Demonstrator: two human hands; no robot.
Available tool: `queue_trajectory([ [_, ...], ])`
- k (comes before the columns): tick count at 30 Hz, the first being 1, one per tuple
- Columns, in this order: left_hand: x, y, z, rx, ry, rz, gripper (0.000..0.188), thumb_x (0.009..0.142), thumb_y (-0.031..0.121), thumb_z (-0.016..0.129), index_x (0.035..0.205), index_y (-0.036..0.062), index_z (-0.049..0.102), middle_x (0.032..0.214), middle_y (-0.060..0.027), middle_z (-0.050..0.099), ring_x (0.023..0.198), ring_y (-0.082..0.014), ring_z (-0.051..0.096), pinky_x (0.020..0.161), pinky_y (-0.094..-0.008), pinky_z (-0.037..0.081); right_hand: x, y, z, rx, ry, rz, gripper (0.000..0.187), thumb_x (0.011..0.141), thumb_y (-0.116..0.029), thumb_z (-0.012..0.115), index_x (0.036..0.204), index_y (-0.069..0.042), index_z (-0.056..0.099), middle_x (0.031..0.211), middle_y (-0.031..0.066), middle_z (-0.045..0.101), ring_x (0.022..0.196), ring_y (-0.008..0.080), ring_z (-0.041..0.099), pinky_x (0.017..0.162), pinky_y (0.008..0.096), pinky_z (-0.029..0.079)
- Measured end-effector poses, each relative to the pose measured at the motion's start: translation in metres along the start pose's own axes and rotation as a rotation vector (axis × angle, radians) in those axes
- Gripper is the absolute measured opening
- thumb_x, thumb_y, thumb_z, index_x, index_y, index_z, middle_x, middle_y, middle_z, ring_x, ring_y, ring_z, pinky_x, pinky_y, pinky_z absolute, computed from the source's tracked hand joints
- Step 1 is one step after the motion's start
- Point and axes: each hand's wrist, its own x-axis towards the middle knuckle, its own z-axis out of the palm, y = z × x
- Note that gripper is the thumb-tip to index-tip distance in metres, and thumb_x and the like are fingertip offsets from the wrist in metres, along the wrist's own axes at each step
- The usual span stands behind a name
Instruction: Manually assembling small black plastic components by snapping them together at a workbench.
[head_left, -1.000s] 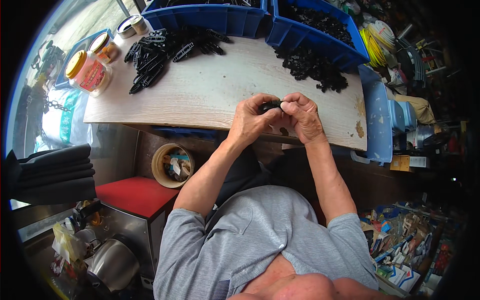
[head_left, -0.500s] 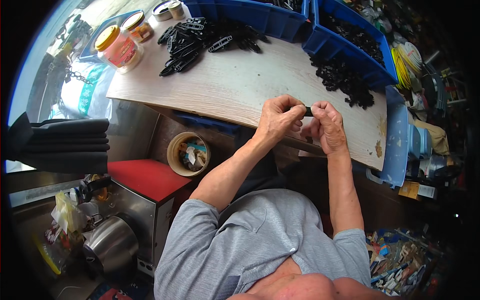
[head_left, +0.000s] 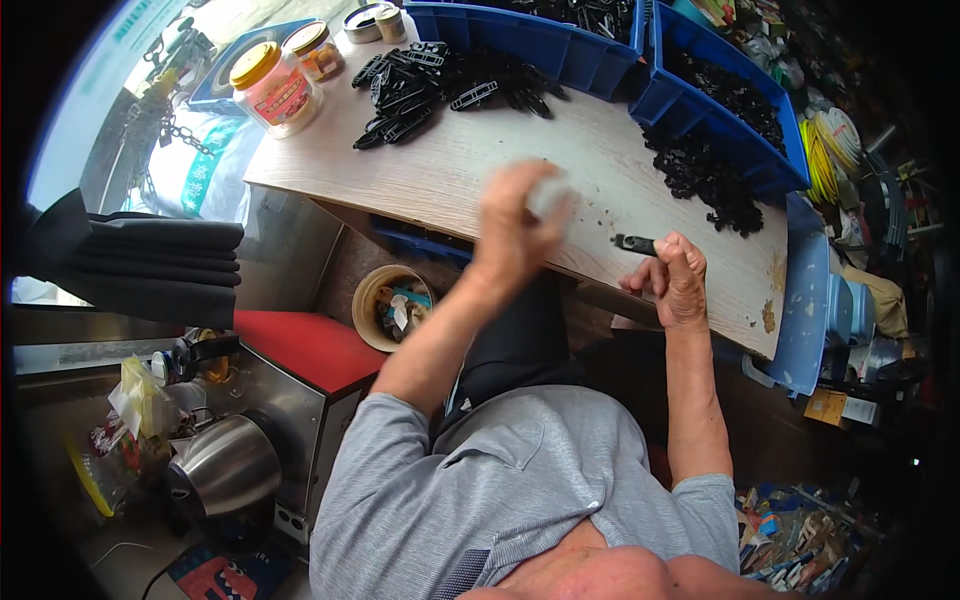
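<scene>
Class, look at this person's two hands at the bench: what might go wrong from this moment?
1. The left hand is motion-blurred over the table, moving fast; it might knock loose parts about.
2. The right hand grips a small black part at the table's near edge; a slip could drop it to the floor.
3. The pile of black parts lies loose near that edge and could scatter.

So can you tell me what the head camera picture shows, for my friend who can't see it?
A person at a pale wooden table pinches a small black part in their right hand, while their left hand is a raised blur. Piles of black parts, blue bins and a yellow-lidded jar sit farther back.
</scene>
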Motion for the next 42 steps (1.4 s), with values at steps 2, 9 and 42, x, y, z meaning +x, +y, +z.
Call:
queue_trajectory([
  [2,0.033,-0.039,-0.042,0.383,0.302,0.216,0.036,0.076,0.001,0.077,0.110,0.0065,0.068,0.105,-0.0137,0.068,0.105,-0.0297,0.062,0.092,-0.0374,0.049,-0.004,-0.002,-0.004,0.049,0.026,0.002,0.036,0.092,-0.034,0.063,0.068,-0.014,0.046,0.047,-0.0006,0.040,0.046,0.0165,0.058,0.059,0.0416,0.063],
  [9,0.052,-0.105,-0.094,0.930,0.044,0.160,0.025,0.081,0.011,0.069,0.106,0.0108,0.070,0.113,-0.0081,0.070,0.108,-0.0306,0.062,0.095,-0.0428,0.047,-0.001,-0.010,-0.059,0.140,0.275,-0.071,0.049,0.097,-0.037,0.053,0.056,-0.012,0.044,0.046,0.0050,0.038,0.056,0.0238,0.061,0.070,0.0532,0.061],
  [42,0.041,-0.043,0.000,0.522,-0.500,0.536,0.035,0.087,0.015,0.067,0.121,0.0080,0.062,0.117,-0.0078,0.066,0.112,-0.0286,0.059,0.091,-0.0418,0.044,0.076,-0.042,-0.052,-0.702,0.431,0.209,0.024,0.087,-0.020,0.074,0.110,-0.012,0.071,0.065,0.0030,0.061,0.041,0.0093,0.050,0.035,0.0257,0.043],
])
